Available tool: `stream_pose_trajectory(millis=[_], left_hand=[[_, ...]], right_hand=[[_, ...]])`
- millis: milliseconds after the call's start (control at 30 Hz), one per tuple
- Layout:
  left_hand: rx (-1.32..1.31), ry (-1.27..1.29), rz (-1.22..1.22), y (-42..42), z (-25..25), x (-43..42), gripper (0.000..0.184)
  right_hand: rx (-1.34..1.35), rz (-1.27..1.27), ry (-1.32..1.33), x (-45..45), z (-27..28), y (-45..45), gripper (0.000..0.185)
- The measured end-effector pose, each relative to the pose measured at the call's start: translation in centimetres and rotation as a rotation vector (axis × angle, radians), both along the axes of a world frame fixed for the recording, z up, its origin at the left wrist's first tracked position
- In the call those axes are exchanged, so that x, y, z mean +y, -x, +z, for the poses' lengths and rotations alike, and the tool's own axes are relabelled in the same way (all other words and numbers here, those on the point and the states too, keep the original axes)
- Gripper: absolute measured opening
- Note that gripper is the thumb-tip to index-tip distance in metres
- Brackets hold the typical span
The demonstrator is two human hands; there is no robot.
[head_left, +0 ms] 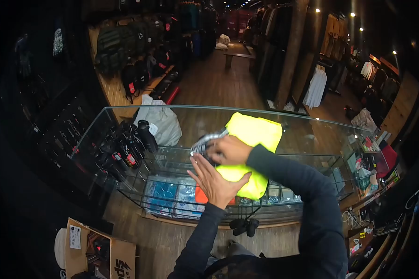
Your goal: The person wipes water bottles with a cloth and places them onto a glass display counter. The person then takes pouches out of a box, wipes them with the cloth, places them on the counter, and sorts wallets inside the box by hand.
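Note:
A bright yellow folded garment [255,131] lies on the glass counter top [191,118]. Against its left side is a grey and dark patterned piece of cloth [208,139]. My right hand [230,151] reaches across to this cloth and the yellow fabric; its fingers are curled and blurred, and what they grip, if anything, is hidden. My left hand [217,180] is spread with its fingers apart, at the lower left edge of the garment, with fingertips near the patterned cloth.
Dark cylindrical items [146,135] and a whitish bag [165,123] stand at the counter's left. Packaged goods [165,193] lie inside the case. An open cardboard box [77,251] is at lower left. Clothing racks and a bench [237,50] are beyond.

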State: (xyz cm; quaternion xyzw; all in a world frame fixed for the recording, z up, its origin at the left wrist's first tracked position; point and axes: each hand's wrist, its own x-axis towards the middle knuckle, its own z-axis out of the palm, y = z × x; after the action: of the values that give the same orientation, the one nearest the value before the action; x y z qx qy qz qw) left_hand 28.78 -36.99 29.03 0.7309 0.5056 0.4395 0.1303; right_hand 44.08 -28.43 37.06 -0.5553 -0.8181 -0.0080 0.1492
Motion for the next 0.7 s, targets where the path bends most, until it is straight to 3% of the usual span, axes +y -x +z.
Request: stream_pose_trajectory(millis=[67, 100, 167, 233, 267, 300, 333, 400, 467, 533, 567, 633, 667, 700], left_hand=[[0.010, -0.012, 0.012, 0.1, 0.1, -0.1, 0.154], [0.004, -0.004, 0.017, 0.0, 0.7, -0.3, 0.155], [0.022, -0.006, 0.030, 0.1, 0.5, -0.5, 0.155], [0.034, 0.004, 0.037, 0.1, 0.7, -0.2, 0.155], [0.032, -0.027, 0.044, 0.1, 0.4, 0.0, 0.156], [0.025, -0.030, 0.043, 0.1, 0.5, 0.0, 0.156], [0.022, -0.029, 0.040, 0.2, 0.5, 0.0, 0.157], [-0.070, -0.100, -0.015, 0.5, -0.6, -0.1, 0.160], [-0.063, -0.078, -0.008, 0.5, -0.4, -0.6, 0.158], [-0.043, -0.012, -0.007, 0.4, 0.8, -0.8, 0.155], [-0.044, -0.060, 0.009, 0.3, 0.9, -0.8, 0.142], [0.242, -0.111, 0.043, 0.7, 0.7, -0.7, 0.121], [0.231, -0.072, 0.015, 0.8, 1.1, -1.2, 0.084], [0.201, -0.060, -0.023, 1.2, 0.7, -0.9, 0.072]], right_hand=[[0.263, 0.278, -0.052, -0.5, -0.8, -1.8, 0.027], [0.206, -0.067, -0.009, 1.4, -0.2, -4.0, 0.027], [0.082, -0.510, -0.118, 5.4, 0.4, -8.6, 0.028], [0.007, -0.543, -0.146, 5.5, 0.0, -6.8, 0.029], [-0.066, -0.349, -0.201, 5.6, -1.6, -5.7, 0.029], [-0.062, -0.035, 0.068, 1.4, 0.5, -2.4, 0.022], [-0.005, 0.377, -0.057, -0.3, -1.7, -0.8, 0.019], [0.090, 0.300, -0.220, -7.4, -2.0, 2.2, 0.025], [0.182, 0.349, -0.175, -8.2, -1.5, -1.0, 0.032], [0.271, 0.161, -0.130, -7.2, -0.9, -4.3, 0.030], [0.288, 0.084, -0.145, -6.3, 0.2, -6.0, 0.026], [0.305, -0.157, -0.330, -3.5, -0.1, -9.8, 0.024], [0.293, -0.185, -0.354, -3.3, -0.3, -10.1, 0.024], [0.278, -0.213, -0.379, -3.1, -0.5, -10.3, 0.026]])
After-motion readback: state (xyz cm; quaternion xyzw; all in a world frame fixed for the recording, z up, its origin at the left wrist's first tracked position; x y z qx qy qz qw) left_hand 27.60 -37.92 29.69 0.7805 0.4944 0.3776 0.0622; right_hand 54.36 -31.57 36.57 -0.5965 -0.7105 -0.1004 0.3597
